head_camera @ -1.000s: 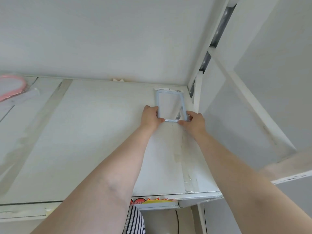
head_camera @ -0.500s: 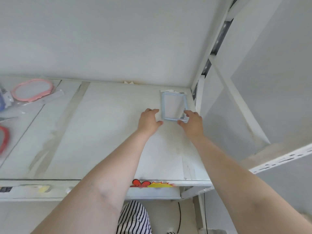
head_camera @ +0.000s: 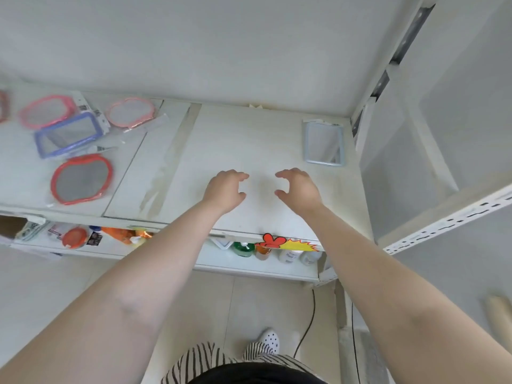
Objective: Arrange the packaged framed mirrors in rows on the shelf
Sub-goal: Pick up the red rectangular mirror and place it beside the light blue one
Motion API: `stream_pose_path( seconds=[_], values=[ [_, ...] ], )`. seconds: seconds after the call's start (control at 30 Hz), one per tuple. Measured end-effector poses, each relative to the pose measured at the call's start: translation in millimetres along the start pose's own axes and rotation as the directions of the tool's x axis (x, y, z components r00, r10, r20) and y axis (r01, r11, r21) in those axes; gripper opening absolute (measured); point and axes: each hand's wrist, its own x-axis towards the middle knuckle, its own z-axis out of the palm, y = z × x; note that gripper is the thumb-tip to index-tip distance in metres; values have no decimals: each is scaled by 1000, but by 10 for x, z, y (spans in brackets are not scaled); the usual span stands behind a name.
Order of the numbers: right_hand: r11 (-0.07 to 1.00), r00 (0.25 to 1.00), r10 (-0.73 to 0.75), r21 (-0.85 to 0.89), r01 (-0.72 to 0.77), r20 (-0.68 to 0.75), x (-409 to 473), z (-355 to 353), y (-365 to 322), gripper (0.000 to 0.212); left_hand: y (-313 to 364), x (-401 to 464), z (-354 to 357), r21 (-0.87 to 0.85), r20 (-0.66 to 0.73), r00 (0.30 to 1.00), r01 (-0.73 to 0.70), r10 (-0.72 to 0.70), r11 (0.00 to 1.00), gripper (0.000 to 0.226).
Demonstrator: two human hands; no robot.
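At the far left edge, one red-framed mirror [head_camera: 3, 106] is cut off; its shape cannot be determined. The bottles [head_camera: 288, 254] on the lower shelf are partly hidden by the upper shelf [head_camera: 249, 139] lip. Both hands are empty, fingers curled and spread: left hand [head_camera: 225, 191], right hand [head_camera: 298, 189]. The light blue rectangular mirror [head_camera: 323, 142] lies flat beyond and right of the right hand, in the shelf's back corner. Half a second ago both hands touched its near edge; they have since withdrawn. Four packaged mirrors [head_camera: 69, 134] lie well left of the left hand.
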Motion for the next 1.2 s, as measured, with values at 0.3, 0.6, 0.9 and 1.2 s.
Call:
stream_pose_path(
  seconds=[0.3,0.6,0.9,1.2],
  values=[
    [995,997,-76,64,74,25,-452,755,-1259,43,-1276,-1075,-543,24,-61,992,115,-113,993,52],
    [982,975,-187,62,180,119,-865,1705,-3018,45,-2937,-2310,-1235,-104,-195,930,297,-312,949,51],
    [962,945,-270,20,271,183,-976,2184,-3874,45,-3616,-2731,-1504,-91,-226,925,291,-305,952,31],
    [938,911,-346,60,341,224,-362,2474,-4389,47,-4078,-2424,-1706,-119,-210,894,380,-397,917,51]
  ],
)
